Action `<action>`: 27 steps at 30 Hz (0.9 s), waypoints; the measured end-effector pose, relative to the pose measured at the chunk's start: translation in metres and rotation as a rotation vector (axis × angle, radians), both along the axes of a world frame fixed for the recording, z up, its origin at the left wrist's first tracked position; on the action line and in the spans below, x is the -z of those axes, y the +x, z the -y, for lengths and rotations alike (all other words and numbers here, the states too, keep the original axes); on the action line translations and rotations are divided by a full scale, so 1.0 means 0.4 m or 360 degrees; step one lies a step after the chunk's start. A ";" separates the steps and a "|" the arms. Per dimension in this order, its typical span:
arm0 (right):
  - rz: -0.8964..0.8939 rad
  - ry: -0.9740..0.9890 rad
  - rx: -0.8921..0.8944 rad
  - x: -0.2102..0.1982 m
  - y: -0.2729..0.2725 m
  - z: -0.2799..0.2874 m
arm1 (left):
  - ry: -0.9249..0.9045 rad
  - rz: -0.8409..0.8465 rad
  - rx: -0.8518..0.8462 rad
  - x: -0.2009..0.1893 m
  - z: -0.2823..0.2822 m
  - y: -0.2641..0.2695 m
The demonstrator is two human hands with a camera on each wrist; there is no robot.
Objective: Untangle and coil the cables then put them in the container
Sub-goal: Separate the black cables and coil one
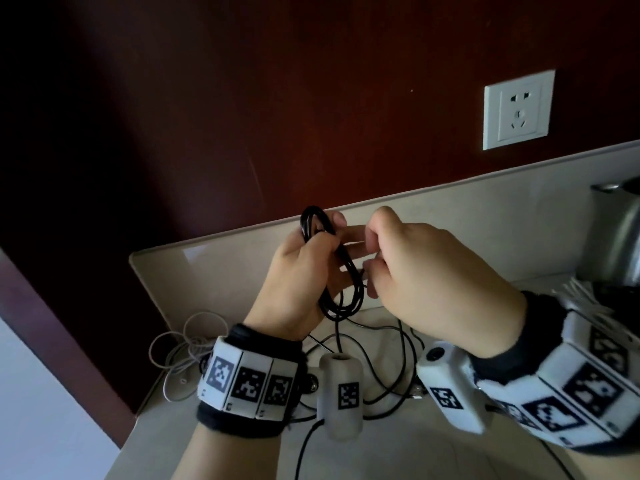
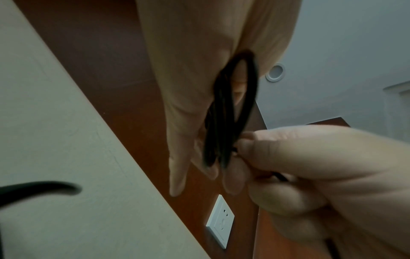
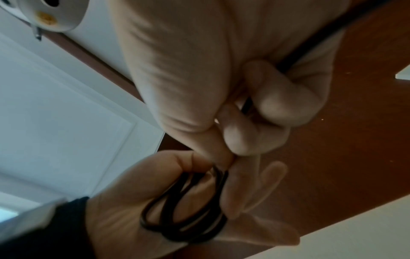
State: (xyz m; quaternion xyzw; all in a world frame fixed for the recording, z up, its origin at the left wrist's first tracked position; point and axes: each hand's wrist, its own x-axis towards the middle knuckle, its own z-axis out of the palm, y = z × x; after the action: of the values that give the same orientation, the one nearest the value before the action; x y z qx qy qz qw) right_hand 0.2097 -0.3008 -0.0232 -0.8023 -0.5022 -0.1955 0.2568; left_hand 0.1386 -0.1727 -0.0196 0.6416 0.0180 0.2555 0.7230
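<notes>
- A dark reddish-brown wood-panelled wall (image 1: 311,116) rises behind the desk (image 1: 242,271)
- The desk is pale beige, with a low raised back edge against the wall
- A white wall socket (image 1: 517,110) sits on the panelling, upper right
- The light is dim
- The left wrist view shows a pale ceiling (image 2: 343,52) with a round fitting (image 2: 275,72)

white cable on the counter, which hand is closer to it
Left. The left hand is raised just right of the white cable; the right hand is farther right, beyond the black cable coil.
</notes>
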 end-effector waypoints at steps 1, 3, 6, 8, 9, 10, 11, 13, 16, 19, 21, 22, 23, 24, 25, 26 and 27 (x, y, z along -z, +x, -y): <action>0.0041 -0.0006 0.0021 0.002 -0.005 -0.003 | 0.0026 -0.0018 -0.0007 0.000 0.004 -0.001; 0.0109 -0.0012 0.0072 0.007 -0.014 -0.012 | 0.0123 -0.0074 -0.0050 0.005 0.008 0.000; 0.0153 0.0083 0.0192 0.016 -0.020 -0.018 | 0.0442 -0.0148 -0.0155 0.015 0.015 0.006; 0.0105 0.0112 0.0259 0.014 -0.016 -0.018 | 0.0581 -0.0194 -0.0204 0.016 0.020 0.007; 0.0036 0.0108 0.0261 0.011 -0.013 -0.016 | 0.0589 -0.0206 -0.0238 0.015 0.018 0.006; -0.0043 0.0100 0.0243 0.006 -0.009 -0.012 | 0.0575 -0.0211 -0.0282 0.014 0.011 0.006; -0.0118 0.0082 0.0204 0.002 -0.001 -0.007 | 0.0530 -0.0202 -0.0338 0.012 0.001 0.007; -0.0291 0.0045 0.0055 -0.011 0.019 0.006 | 0.0324 -0.0125 -0.0481 0.011 -0.034 0.008; -0.0583 0.0102 -0.0200 -0.027 0.047 0.025 | -0.0021 0.0055 -0.0594 0.005 -0.081 0.009; -0.0705 0.0151 -0.0368 -0.025 0.044 0.018 | -0.0203 0.0153 -0.0525 0.005 -0.079 0.015; -0.0699 0.0292 -0.0450 -0.013 0.023 -0.002 | -0.0202 0.0156 -0.0482 0.016 -0.062 0.026; -0.0685 0.0375 -0.0472 -0.006 0.010 -0.013 | -0.0131 0.0124 -0.0486 0.024 -0.051 0.028; -0.0655 0.0445 -0.0480 0.003 -0.001 -0.023 | -0.0030 0.0081 -0.0490 0.030 -0.040 0.030; -0.0606 0.0508 -0.0474 0.011 -0.009 -0.032 | 0.0080 0.0038 -0.0475 0.036 -0.030 0.030; -0.0557 0.0566 -0.0456 0.019 -0.015 -0.039 | 0.0178 0.0008 -0.0438 0.041 -0.021 0.029; -0.0530 0.0616 -0.0438 0.025 -0.017 -0.045 | 0.0249 -0.0004 -0.0382 0.046 -0.013 0.028; -0.0524 0.0651 -0.0426 0.029 -0.018 -0.047 | 0.0284 -0.0009 -0.0324 0.050 -0.008 0.028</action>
State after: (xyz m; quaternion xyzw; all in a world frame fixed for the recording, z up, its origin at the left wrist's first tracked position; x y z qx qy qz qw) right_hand 0.2026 -0.2819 -0.0349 -0.6814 -0.5053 -0.1242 0.5147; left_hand 0.1499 -0.1694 -0.0398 0.6989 0.0622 0.3265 0.6333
